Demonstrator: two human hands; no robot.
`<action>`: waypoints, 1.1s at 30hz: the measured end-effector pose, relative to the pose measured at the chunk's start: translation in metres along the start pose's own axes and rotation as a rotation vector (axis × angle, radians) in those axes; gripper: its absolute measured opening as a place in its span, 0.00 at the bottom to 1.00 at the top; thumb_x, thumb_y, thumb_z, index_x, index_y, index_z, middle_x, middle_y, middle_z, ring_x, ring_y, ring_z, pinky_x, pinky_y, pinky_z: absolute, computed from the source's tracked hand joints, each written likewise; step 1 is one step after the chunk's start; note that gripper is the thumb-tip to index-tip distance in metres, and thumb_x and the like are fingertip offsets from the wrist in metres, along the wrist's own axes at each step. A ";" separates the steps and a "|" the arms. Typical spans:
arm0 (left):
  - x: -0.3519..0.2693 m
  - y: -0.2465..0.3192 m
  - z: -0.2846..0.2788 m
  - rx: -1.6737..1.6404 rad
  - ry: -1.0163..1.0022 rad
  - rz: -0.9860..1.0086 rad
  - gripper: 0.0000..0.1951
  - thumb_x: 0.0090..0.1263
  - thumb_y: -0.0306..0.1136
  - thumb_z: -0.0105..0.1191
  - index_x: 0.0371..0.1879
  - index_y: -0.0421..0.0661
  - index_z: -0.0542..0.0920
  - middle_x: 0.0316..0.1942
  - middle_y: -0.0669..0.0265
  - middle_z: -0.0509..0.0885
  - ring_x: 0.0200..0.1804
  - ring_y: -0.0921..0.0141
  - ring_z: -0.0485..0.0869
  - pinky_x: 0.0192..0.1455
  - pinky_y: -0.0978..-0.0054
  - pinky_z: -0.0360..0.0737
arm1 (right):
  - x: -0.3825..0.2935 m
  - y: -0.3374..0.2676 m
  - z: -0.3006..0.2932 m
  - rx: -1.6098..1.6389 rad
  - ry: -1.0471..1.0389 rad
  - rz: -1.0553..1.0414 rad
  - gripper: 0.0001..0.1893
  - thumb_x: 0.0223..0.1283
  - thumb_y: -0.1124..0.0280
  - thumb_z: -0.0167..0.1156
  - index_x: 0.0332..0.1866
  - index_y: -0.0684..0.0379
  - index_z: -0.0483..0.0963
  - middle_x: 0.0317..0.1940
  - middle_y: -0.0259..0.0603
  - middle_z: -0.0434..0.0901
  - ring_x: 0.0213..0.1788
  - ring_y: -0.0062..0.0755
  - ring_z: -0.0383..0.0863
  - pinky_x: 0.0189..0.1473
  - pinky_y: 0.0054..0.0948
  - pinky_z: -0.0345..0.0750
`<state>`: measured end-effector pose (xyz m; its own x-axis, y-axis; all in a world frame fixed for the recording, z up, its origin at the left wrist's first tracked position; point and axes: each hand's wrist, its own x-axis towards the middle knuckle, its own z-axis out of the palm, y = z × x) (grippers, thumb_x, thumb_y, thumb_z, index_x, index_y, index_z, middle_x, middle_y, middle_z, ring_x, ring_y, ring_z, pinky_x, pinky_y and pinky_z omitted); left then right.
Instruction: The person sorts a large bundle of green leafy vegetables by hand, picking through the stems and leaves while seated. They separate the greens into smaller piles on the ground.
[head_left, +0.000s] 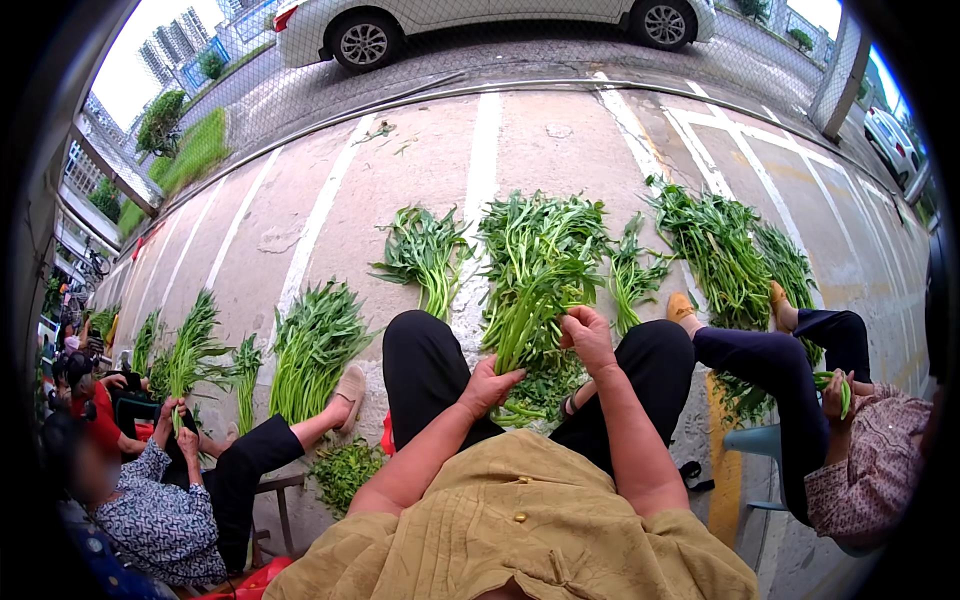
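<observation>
My left hand (491, 386) is closed around the lower stems of a bunch of leafy greens with long narrow leaves (529, 315). The bunch tilts up between my knees. My right hand (589, 336) pinches at leaves or a stem on the bunch's right side; what exactly lies between its fingertips is too small to tell. Beyond the held bunch, a large pile of the same greens (544, 225) lies on the pavement. Loose leaves and cut stems (544, 390) lie on the ground below my hands.
Smaller bunches lie left (431, 251) and right (634, 274) of the pile. Seated people work at the left (161, 510) and right (862, 465), beside more greens (319, 352) (720, 251). A leaf heap (345, 472) sits near my left side. Beyond wire mesh stands a white car (495, 15).
</observation>
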<state>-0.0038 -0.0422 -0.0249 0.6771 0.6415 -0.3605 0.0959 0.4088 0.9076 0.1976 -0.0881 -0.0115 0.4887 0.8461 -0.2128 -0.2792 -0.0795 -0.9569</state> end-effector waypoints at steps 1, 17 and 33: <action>0.000 0.000 0.001 0.000 -0.003 0.003 0.08 0.59 0.31 0.59 0.33 0.46 0.75 0.13 0.75 0.71 0.09 0.80 0.64 0.11 0.82 0.59 | -0.001 -0.002 -0.001 0.024 0.012 -0.001 0.05 0.55 0.72 0.55 0.30 0.63 0.73 0.17 0.30 0.71 0.17 0.16 0.69 0.20 0.18 0.70; -0.003 0.005 0.004 0.096 -0.140 -0.114 0.08 0.61 0.32 0.56 0.37 0.48 0.76 0.15 0.77 0.69 0.11 0.82 0.61 0.12 0.82 0.56 | 0.012 -0.016 -0.033 0.522 0.186 0.160 0.05 0.50 0.71 0.49 0.26 0.60 0.71 0.19 0.39 0.73 0.19 0.32 0.72 0.23 0.33 0.75; 0.000 0.007 -0.008 -0.236 -0.019 -0.086 0.04 0.63 0.29 0.53 0.29 0.45 0.72 0.09 0.72 0.66 0.08 0.77 0.63 0.12 0.79 0.63 | 0.013 -0.026 -0.072 0.851 0.146 0.047 0.09 0.54 0.67 0.46 0.22 0.55 0.65 0.17 0.34 0.67 0.20 0.29 0.68 0.24 0.29 0.68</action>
<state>-0.0086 -0.0341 -0.0203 0.6879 0.5860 -0.4283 -0.0174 0.6032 0.7974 0.2703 -0.1132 -0.0036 0.5461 0.7712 -0.3273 -0.7974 0.3586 -0.4854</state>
